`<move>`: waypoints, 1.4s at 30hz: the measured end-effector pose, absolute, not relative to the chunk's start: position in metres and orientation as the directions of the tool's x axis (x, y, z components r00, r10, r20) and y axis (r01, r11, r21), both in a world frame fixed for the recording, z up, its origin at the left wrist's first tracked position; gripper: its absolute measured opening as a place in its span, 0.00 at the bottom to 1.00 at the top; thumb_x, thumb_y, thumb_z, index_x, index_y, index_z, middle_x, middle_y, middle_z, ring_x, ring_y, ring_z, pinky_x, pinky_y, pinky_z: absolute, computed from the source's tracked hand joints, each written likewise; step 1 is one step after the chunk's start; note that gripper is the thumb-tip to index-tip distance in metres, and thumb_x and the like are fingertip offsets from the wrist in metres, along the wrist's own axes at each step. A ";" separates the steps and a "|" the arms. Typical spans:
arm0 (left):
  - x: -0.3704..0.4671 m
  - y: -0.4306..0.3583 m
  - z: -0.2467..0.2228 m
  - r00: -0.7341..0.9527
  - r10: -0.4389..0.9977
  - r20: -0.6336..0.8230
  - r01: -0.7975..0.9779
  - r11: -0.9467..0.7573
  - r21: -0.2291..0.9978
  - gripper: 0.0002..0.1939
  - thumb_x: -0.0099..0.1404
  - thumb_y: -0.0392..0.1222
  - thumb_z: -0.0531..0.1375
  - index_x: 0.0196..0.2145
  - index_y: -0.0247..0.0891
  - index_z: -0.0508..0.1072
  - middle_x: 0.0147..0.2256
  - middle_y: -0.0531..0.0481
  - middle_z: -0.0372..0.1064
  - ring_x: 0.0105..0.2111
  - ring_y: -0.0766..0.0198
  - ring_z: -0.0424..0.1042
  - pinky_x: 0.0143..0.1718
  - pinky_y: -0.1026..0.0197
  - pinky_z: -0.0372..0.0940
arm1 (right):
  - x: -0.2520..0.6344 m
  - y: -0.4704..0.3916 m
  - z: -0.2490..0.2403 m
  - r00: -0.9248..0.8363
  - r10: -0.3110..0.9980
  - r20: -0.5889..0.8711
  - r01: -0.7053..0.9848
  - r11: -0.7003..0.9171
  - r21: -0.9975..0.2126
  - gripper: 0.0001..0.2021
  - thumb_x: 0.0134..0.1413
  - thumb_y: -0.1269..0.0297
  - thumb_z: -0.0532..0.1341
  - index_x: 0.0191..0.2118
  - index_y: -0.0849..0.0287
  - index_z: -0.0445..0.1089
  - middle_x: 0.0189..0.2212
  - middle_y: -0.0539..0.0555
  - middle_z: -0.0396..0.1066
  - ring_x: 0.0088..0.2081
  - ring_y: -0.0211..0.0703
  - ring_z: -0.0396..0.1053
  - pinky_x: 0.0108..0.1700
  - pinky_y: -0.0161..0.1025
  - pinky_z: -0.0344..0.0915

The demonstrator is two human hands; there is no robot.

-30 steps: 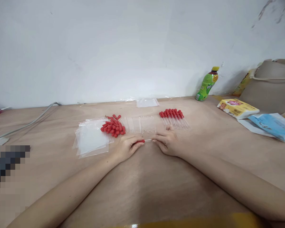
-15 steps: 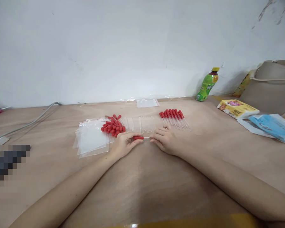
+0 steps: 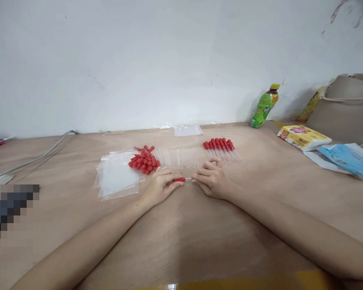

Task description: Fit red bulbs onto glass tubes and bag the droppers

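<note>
Between thumb and fingers, my left hand pinches a red rubber dropper bulb. My right hand is closed on a thin clear dropper tube, whose other end meets the bulb's mouth. How far the tube sits inside cannot be seen. Behind my left hand lies a pile of loose red bulbs. To its right, loose clear tubes lie side by side in a row. Beyond my right hand, several droppers with red bulbs fitted are lined up, bulbs toward the wall.
Clear zip bags lie left of the bulb pile, and another bag lies by the wall. A green drink bottle, a yellow tissue pack, a blue packet and a beige bin stand rightward. A grey cable runs at left.
Both hands have shifted slightly toward me and to the right with the bulb and tube. The right hand's upper fingers have lifted a little. The piles look the same.
</note>
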State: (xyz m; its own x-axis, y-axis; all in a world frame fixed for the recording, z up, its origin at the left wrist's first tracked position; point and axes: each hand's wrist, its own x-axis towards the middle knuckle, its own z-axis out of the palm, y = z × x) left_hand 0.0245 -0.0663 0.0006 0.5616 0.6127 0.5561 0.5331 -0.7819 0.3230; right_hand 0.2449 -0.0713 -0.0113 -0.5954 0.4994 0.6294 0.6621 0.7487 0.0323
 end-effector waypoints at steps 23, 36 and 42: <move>0.025 -0.064 0.003 0.476 0.695 0.539 0.590 -0.707 0.390 0.13 0.55 0.48 0.62 0.38 0.42 0.73 0.34 0.50 0.73 0.34 0.62 0.69 0.39 0.57 0.61 | 0.247 -0.076 0.014 -0.665 0.602 0.441 0.647 0.760 -0.061 0.12 0.56 0.65 0.51 0.31 0.57 0.71 0.25 0.52 0.69 0.33 0.41 0.59 0.42 0.45 0.42; 0.026 -0.067 0.004 0.497 0.761 0.418 0.638 -0.647 0.419 0.12 0.59 0.41 0.58 0.42 0.40 0.69 0.32 0.51 0.65 0.29 0.66 0.66 0.32 0.63 0.62 | 0.276 -0.049 0.018 -0.053 0.864 0.500 0.930 0.225 -0.291 0.14 0.52 0.58 0.53 0.22 0.58 0.68 0.20 0.51 0.69 0.26 0.40 0.62 0.39 0.45 0.43; 0.027 -0.067 0.004 0.508 0.766 0.395 0.642 -0.642 0.419 0.10 0.59 0.40 0.57 0.39 0.39 0.70 0.30 0.51 0.65 0.26 0.68 0.65 0.30 0.65 0.62 | 0.290 -0.017 0.024 0.158 0.901 0.403 0.968 -0.062 -0.241 0.17 0.51 0.55 0.51 0.19 0.59 0.66 0.18 0.53 0.67 0.25 0.44 0.63 0.38 0.46 0.46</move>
State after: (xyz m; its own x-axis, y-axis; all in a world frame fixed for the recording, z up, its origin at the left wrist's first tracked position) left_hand 0.0270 -0.0673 0.0038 0.5076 0.7655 0.3954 0.6417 -0.6421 0.4195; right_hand 0.2898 -0.0175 0.0239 0.1584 0.9013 0.4032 0.9685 -0.0623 -0.2412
